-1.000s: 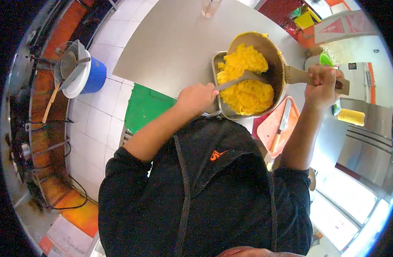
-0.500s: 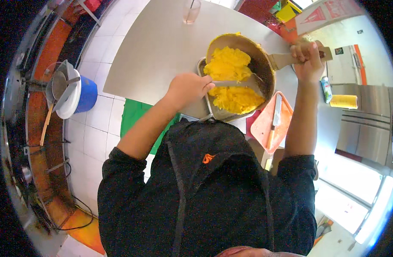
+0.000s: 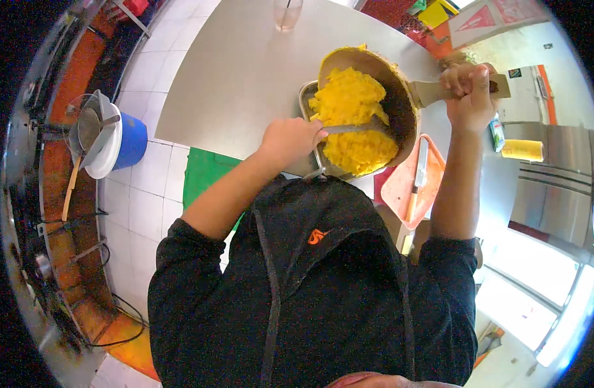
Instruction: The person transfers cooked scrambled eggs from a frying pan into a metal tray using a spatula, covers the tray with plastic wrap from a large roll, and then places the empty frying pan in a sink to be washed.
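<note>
Head view: right hand (image 3: 470, 97) closed tight around handle of tilted pan (image 3: 374, 84), pan mouth tipped toward metal tray (image 3: 308, 97) on grey counter (image 3: 245, 71). Left hand (image 3: 290, 139) fisted on spatula (image 3: 355, 128), blade buried in yellow mash (image 3: 352, 119) spilling from pan into tray. Mash piled high in tray near front rim, close to counter edge. Risks: mash sliding over tray rim onto counter or apron if pan tips further; tray shoved off edge by hard scraping, nothing seen bracing it; heavy pan slipping, held one-handed at handle end. Knife (image 3: 418, 181) lying on orange cutting board (image 3: 410, 187) just beside tray, under right forearm, elbow could knock it. Glass (image 3: 288, 13) at far counter edge, well apart, safe
</note>
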`<state>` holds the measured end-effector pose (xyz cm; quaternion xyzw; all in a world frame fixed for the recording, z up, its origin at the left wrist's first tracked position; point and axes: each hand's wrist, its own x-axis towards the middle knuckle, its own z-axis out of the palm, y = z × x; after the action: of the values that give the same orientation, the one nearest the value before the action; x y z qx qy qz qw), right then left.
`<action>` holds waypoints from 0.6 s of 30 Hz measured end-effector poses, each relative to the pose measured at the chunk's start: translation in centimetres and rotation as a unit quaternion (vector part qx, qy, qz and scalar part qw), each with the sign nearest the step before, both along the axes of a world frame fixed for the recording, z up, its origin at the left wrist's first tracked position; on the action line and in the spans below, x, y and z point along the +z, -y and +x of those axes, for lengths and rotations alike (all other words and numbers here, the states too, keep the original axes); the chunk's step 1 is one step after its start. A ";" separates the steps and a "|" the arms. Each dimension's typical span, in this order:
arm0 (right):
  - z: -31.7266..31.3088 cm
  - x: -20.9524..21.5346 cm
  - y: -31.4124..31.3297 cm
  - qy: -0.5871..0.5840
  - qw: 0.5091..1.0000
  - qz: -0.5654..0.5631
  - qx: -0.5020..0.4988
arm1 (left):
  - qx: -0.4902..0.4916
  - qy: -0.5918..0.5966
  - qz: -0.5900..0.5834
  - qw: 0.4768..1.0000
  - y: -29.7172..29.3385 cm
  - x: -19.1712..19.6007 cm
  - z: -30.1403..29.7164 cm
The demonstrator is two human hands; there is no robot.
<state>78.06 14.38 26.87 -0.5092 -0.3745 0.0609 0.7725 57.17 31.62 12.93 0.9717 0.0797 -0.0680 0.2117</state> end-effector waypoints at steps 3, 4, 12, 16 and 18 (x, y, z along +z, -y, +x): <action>-0.2 0.0 0.0 -0.005 1.000 0.017 0.012 | -0.001 -0.005 0.002 1.000 0.2 0.0 0.0; -0.3 0.0 0.0 -0.005 1.000 0.016 0.014 | -0.002 -0.014 0.013 1.000 0.3 0.2 -0.1; -2.5 0.6 -1.3 0.057 0.998 0.006 0.017 | 0.035 -0.028 -0.029 0.999 0.6 -0.6 -1.0; -2.2 0.5 -1.5 0.081 0.997 -0.014 -0.010 | 0.056 -0.043 -0.039 0.997 0.7 -1.1 -1.2; -2.3 0.4 -1.5 0.061 0.998 0.000 0.021 | 0.062 -0.032 -0.046 0.996 0.8 -1.3 -1.3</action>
<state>75.81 15.86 27.26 -0.5040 -0.4314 0.0459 0.7468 55.89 30.85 11.64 0.9513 0.1432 -0.0899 0.2576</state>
